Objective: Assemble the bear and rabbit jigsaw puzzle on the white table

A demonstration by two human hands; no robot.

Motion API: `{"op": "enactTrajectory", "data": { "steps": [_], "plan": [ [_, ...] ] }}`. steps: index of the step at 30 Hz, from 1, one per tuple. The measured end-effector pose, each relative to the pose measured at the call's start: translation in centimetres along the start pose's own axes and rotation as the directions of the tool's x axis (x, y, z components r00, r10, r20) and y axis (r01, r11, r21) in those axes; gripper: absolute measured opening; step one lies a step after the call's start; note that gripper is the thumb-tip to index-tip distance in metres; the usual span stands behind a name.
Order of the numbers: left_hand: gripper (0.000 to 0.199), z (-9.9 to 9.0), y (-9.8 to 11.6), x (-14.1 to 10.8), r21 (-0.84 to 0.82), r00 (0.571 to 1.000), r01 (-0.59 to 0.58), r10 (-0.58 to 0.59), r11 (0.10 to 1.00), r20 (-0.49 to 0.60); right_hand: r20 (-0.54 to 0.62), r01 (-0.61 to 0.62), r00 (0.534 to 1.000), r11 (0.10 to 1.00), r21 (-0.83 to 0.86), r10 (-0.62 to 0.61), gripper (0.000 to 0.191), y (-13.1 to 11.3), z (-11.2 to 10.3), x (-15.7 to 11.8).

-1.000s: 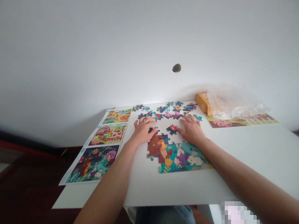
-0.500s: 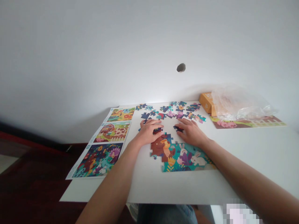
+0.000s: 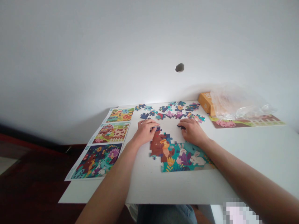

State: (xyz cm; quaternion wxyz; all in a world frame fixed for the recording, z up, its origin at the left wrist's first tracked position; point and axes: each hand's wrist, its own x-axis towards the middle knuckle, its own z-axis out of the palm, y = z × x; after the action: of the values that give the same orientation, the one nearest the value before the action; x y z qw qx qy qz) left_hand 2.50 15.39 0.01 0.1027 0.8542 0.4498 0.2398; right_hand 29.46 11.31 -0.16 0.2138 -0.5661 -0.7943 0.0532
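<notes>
A partly joined jigsaw puzzle [image 3: 184, 158] lies on the white table, showing white rabbits, yellow flowers and a brown bear. At its upper left edge is my left hand [image 3: 146, 130], fingers curled in over a dark patch. Whether that patch is a loose piece in the fingers or one lying underneath is hidden. My right hand [image 3: 192, 130] is above the puzzle's upper right part, pinching a dark blue puzzle piece [image 3: 181, 127] between thumb and fingers. Loose puzzle pieces [image 3: 160, 116] are scattered behind both hands.
A sheet with three printed pictures [image 3: 98, 160] lies along the table's left side. At the back right, an orange box [image 3: 205, 102] and a crumpled clear plastic bag [image 3: 240, 104] stand by a farm-picture strip [image 3: 247, 123]. The wall [image 3: 140, 62] has a hole [image 3: 179, 67].
My left hand has drawn slightly left, uncovering a dark-topped piece at the bear's upper edge. My right hand has shifted a little right, still with the dark puzzle piece.
</notes>
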Motion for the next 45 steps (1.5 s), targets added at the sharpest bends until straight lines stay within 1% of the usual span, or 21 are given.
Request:
{"op": "enactTrajectory", "data": {
  "steps": [3, 4, 5, 7, 8, 10, 11, 13, 21, 26, 35, 36, 37, 38, 39, 40, 41, 42, 43, 44, 45],
  "plan": [
    [0.022, 0.1, 0.0, 0.0, -0.007, 1.0, -0.005, 0.005, 1.0, 0.011, -0.035, 0.011, 0.999, 1.0, 0.023, -0.01, 0.026, 0.3, -1.3, 0.1],
    [0.02, 0.1, 0.0, 0.0, -0.01, 1.0, -0.007, 0.007, 1.0, 0.014, -0.045, 0.012, 0.999, 0.999, 0.03, -0.011, 0.025, 0.5, -2.0, 0.1],
    [0.019, 0.2, 0.0, 0.0, -0.013, 1.0, -0.01, 0.01, 1.0, 0.016, -0.024, 0.022, 0.999, 0.999, 0.044, -0.021, 0.027, 0.7, -2.7, 0.1],
    [0.018, 0.2, 0.0, 0.0, -0.02, 1.0, -0.019, 0.019, 1.0, 0.021, 0.114, 0.043, 0.992, 0.997, 0.059, -0.05, 0.029, 1.0, -4.4, -0.1],
    [0.017, 0.2, 0.0, 0.0, -0.022, 0.999, -0.024, 0.024, 0.999, 0.026, 0.205, 0.03, 0.978, 0.999, 0.035, -0.037, 0.032, 1.1, -5.0, -0.2],
    [0.017, 0.3, 0.1, 0.0, -0.024, 0.999, -0.032, 0.033, 0.999, 0.034, 0.37, 0.028, 0.929, 1.0, 0.001, -0.027, 0.034, 1.0, -6.0, -0.4],
    [0.017, 0.3, 0.1, 0.0, -0.024, 0.999, -0.034, 0.035, 0.999, 0.036, 0.432, 0.032, 0.902, 0.999, -0.015, -0.023, 0.033, 0.9, -6.2, -0.5],
    [0.017, 0.2, 0.1, -0.1, -0.025, 0.998, -0.036, 0.037, 0.999, 0.04, 0.504, 0.041, 0.864, 0.999, -0.029, -0.021, 0.032, 0.6, -6.3, -0.6],
    [0.017, 0.1, 0.7, -0.1, -0.049, 0.998, -0.024, 0.027, 0.999, 0.051, 0.557, 0.053, 0.829, 0.998, 0.019, -0.055, 0.024, -0.8, -6.0, -0.9],
    [0.016, -0.1, 1.0, 0.0, -0.059, 0.998, -0.032, 0.036, 0.998, 0.058, 0.552, 0.053, 0.832, 0.998, 0.03, -0.061, 0.02, -1.6, -6.0, -1.3],
    [0.017, -0.2, 1.1, 0.0, -0.06, 0.998, -0.037, 0.04, 0.998, 0.055, 0.572, 0.035, 0.815, 0.993, 0.114, -0.095, 0.022, -2.2, -5.7, -1.5],
    [0.017, -0.1, 1.1, 0.0, -0.065, 0.998, -0.041, 0.044, 0.997, 0.053, 0.564, 0.04, 0.819, 0.99, 0.132, -0.108, 0.023, -2.1, -5.6, -1.4],
    [0.018, -0.1, 1.0, 0.0, -0.07, 0.998, -0.042, 0.045, 0.997, 0.05, 0.54, 0.045, 0.833, 0.988, 0.148, -0.118, 0.024, -1.9, -5.5, -1.3],
    [0.018, 0.0, 1.0, 0.0, -0.074, 0.998, -0.042, 0.046, 0.996, 0.047, 0.495, 0.044, 0.862, 0.988, 0.15, -0.113, 0.025, -1.6, -5.4, -1.2],
    [0.018, 0.0, 0.9, 0.0, -0.076, 0.998, -0.043, 0.047, 0.996, 0.043, 0.428, 0.035, 0.899, 0.99, 0.136, -0.09, 0.026, -1.0, -5.2, -1.0],
    [0.018, 0.1, 0.9, 0.0, -0.074, 0.998, -0.044, 0.047, 0.996, 0.038, 0.333, -0.001, 0.942, 0.995, 0.101, -0.033, 0.026, -0.4, -4.9, -0.8],
    [0.018, 0.1, 0.9, -0.1, -0.07, 0.998, -0.045, 0.047, 0.997, 0.035, 0.214, -0.079, 0.974, 0.996, 0.036, 0.07, 0.024, 0.5, -4.7, -0.6],
    [0.018, 0.1, 0.9, -0.1, -0.067, 0.998, -0.046, 0.048, 0.997, 0.03, 0.096, -0.171, 0.98, 0.985, -0.028, 0.173, 0.022, 1.3, -4.4, -0.3],
    [0.018, 0.1, 0.9, -0.1, -0.065, 0.998, -0.05, 0.052, 0.997, 0.028, 0.03, -0.251, 0.967, 0.966, -0.068, 0.253, 0.022, 2.2, -4.2, -0.2],
    [0.018, 0.2, 1.0, -0.2, -0.065, 0.998, -0.056, 0.058, 0.996, 0.028, -0.001, -0.3, 0.954, 0.95, -0.081, 0.301, 0.023, 3.0, -3.9, -0.1],
    [0.018, 0.2, 1.0, -0.2, -0.068, 0.997, -0.063, 0.065, 0.996, 0.028, -0.007, -0.31, 0.95, 0.947, -0.081, 0.311, 0.027, 3.7, -3.7, 0.0]
  ]
}}
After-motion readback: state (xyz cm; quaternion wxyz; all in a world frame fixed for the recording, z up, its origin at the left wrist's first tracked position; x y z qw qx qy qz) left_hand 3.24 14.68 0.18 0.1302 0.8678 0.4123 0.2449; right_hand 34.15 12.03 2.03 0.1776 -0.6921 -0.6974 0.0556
